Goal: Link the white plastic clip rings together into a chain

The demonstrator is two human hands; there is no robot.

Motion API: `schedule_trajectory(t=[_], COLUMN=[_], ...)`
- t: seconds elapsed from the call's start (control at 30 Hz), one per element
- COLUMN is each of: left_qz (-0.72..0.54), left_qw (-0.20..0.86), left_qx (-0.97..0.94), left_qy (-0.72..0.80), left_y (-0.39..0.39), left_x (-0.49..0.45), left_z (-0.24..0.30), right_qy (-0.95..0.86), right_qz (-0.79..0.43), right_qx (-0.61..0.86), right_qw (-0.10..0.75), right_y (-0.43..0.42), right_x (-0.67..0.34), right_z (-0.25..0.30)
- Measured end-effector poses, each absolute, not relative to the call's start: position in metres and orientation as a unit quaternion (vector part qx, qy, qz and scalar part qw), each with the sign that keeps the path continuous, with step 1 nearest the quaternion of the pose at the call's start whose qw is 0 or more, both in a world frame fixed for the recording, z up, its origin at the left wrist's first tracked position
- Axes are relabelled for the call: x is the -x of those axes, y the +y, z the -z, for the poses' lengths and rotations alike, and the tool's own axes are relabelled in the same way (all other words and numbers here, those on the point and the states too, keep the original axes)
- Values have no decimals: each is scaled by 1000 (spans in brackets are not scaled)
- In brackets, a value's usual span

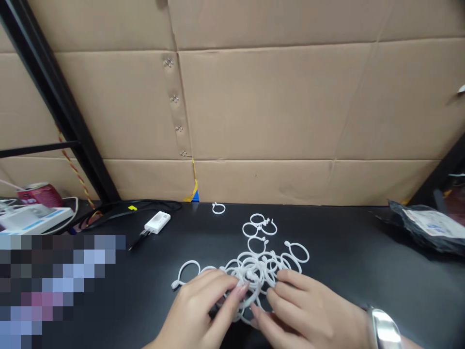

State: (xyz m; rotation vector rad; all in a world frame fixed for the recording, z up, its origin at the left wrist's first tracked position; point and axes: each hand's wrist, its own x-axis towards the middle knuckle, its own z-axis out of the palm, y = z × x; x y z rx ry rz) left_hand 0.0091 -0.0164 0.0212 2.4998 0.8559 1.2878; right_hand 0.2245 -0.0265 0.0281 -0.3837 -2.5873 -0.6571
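Note:
A heap of white plastic rings (259, 264) lies on the black table (363, 271), with several loose rings (258, 227) just behind it and a single small one (218, 208) near the back edge. My left hand (203, 305) has its fingers pinched on a ring at the near side of the heap. My right hand (305, 310), wearing a silver watch (385, 327) at the wrist, curls its fingers on the same cluster from the right. One opened ring (187, 272) lies just left of my left hand.
A cardboard wall (272, 106) stands behind the table. A small white device (157, 222) with a black cable lies at back left, beside a black metal post (61, 106). A dark plastic bag (425, 225) sits at right. A red can (38, 194) and a white box stand far left.

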Motion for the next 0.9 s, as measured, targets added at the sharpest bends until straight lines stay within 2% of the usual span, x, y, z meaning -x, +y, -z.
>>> schedule_trajectory(t=[0.07,0.2,0.3,0.4,0.57,0.7,0.9], left_qz=[-451,-468,-478,-474,-474,-464,-468], left_qw=[75,54,72,91,94,57,4], left_qx=[-839,-833,-832,-840,-842,-845,-850], left_qy=[297,289,270,249,241,261,240], left_y=[-15,-16,-18,-18,-15,-12,-14], left_x=[-9,-8,-8,-6,-3,-1,0], left_z=[-21,-24,-27,-26,-12,-4,-10], right_qy=[-930,-834,-787,-774,-744,-806,-877], right_qz=[158,-99,-234,-288,-285,-152,37], right_qx=[203,382,399,375,394,361,311], right_qw=[264,385,408,420,459,444,366], right_y=[-26,-26,-27,-29,-33,-37,-48], right_x=[-226,-224,-217,-209,-208,-211,-206], right_z=[-26,-20,-22,-26,-27,-26,-20])
